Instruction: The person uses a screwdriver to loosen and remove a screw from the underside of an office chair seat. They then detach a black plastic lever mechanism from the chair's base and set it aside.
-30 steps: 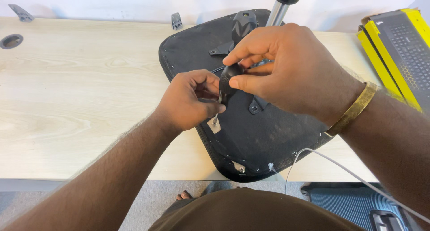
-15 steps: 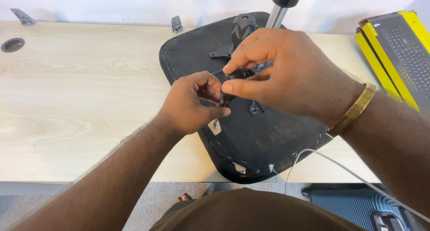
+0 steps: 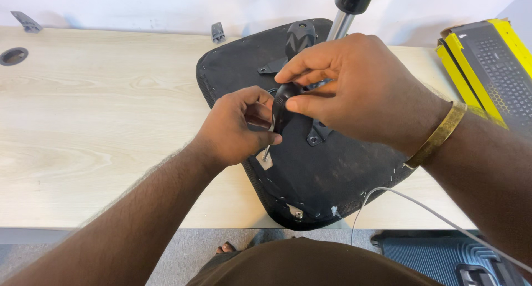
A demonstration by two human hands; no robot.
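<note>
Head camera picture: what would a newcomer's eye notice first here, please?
First, the two hands at the centre: the right hand and left hand together grip a black screwdriver, tip down. Under them lies a black upturned chair seat on the pale wooden table. A gold bangle shines on the right wrist.

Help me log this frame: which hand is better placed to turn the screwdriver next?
Probably the right hand: its fingers pinch the top of the screwdriver's black handle. The left hand sits lower beside the shaft, apparently steadying the tip on the upturned chair seat.
</note>
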